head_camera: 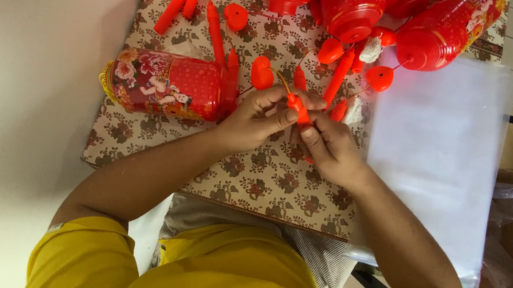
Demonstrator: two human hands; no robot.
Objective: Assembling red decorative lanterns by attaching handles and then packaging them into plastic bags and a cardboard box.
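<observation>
1. The table (266,181) wears a cream cloth with brown flowers and fills the middle of the view.
2. A stack of clear plastic sheets (438,158) lies over its right side, hanging past the near edge.
3. A red lantern (163,85), printed with flowers and figures, lies on its side at the left, just beside the left hand.
4. More red lanterns (442,33) crowd the far edge, their round ends turned this way.
5. Loose red sticks (216,31) and small heart pieces (262,72) on thin wires are scattered between the lanterns and the hands.
6. The left hand (258,123) is curled narrow, thumb and forefinger pinching the upper part of a small red stick (299,109).
7. The right hand (329,147) is closed on the same stick from below, fingers folded round its lower end, knuckles touching the left hand.
8. That stick stands a little tilted between the two hands, above the middle of the cloth, with a thin yellowish wire (283,81) leading from its top towards a heart piece.
</observation>
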